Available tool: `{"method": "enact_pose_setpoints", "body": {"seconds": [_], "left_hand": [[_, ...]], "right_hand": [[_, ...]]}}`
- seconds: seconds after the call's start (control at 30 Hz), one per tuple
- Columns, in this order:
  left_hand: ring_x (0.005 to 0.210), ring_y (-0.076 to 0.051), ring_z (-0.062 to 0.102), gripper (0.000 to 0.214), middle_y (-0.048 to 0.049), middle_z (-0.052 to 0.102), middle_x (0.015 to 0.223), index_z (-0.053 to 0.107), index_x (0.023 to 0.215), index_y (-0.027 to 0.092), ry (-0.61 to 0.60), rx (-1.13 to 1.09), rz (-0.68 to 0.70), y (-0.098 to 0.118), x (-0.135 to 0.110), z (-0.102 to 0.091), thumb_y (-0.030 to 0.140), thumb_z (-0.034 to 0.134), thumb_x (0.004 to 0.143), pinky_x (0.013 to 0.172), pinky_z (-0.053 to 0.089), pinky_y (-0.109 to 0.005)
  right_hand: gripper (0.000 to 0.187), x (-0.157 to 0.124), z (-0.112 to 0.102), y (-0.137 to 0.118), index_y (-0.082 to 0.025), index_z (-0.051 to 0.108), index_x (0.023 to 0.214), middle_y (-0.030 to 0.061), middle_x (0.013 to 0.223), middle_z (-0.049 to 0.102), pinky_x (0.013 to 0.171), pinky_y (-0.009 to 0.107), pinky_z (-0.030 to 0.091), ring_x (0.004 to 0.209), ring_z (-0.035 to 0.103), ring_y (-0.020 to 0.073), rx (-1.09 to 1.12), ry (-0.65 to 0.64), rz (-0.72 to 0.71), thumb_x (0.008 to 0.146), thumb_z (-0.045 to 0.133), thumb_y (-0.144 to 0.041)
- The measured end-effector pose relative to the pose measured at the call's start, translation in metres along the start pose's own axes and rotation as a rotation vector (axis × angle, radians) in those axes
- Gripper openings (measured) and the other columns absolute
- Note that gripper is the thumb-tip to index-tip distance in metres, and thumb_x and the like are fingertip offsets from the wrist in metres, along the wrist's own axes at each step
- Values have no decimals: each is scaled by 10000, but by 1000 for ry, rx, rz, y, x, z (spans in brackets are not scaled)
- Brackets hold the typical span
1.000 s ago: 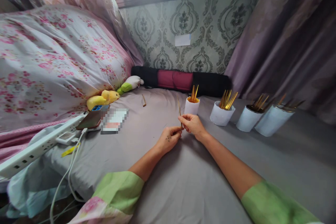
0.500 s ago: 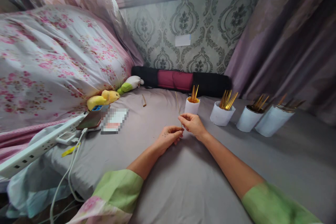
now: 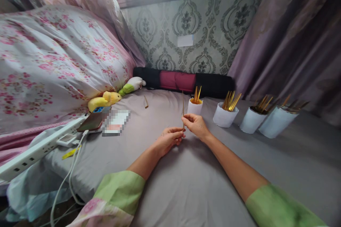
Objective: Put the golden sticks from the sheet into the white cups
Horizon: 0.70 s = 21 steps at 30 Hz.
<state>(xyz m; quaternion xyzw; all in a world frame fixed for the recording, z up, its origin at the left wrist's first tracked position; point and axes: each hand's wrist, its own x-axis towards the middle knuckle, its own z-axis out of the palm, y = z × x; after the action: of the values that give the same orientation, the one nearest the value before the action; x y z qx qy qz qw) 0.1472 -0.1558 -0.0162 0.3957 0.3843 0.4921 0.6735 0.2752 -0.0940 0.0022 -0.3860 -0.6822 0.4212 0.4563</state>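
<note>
- Over the soft-creased grey sheet (image 3: 173,191), near the middle, a slim tan stick (image 3: 183,103) stands nearly upright; it is straight and narrows to a fine tip.
- Right hand (image 3: 195,125): thumb and forefinger pinched on the lower part of the stick; left hand (image 3: 171,139): fingers curled, fingertips gripping its foot just below.
- Four round white cups (image 3: 226,117), paper-like outside, stand in a row to the right; shiny golden sticks (image 3: 228,102) lean in them, duller and darker toward the far right.
- The held stick's bottom end is hidden by fingertips; the right hand covers the foot of the nearest cup; blocky squares blur a flat item (image 3: 115,123) beside the phone (image 3: 93,120); both green sleeves (image 3: 119,188) are cut off below.
- Plush toys (image 3: 104,102) lie against flowered cloth (image 3: 58,53); a white power strip (image 3: 29,158) runs below them; a padded black-and-maroon roll (image 3: 177,80) lies along the patterned wall (image 3: 205,17).
</note>
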Motion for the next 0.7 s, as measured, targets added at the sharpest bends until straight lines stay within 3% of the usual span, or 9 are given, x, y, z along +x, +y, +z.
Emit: {"method": "enact_pose_setpoints", "body": {"seconds": [0.4,0.7], "left_hand": [[531,-50,498,286,-67,588,718,591,898,83,24,-89,-16,-2,2,-3,166,649,630,483,380,-170],[551,-70,524,302,-77,605,729,557,927,86,32,-148,-13,-1,3,-5,107,621,633,494,397,-183]], "right_hand": [[210,1,-1,4,-132,583,774,46,693,614,568,235,436,612,558,131,-53,20,-116,699,513,-315],[229,1,-3,4,-131,578,754,22,636,576,513,215,406,565,520,116,-66,23,-104,702,514,-344]]}}
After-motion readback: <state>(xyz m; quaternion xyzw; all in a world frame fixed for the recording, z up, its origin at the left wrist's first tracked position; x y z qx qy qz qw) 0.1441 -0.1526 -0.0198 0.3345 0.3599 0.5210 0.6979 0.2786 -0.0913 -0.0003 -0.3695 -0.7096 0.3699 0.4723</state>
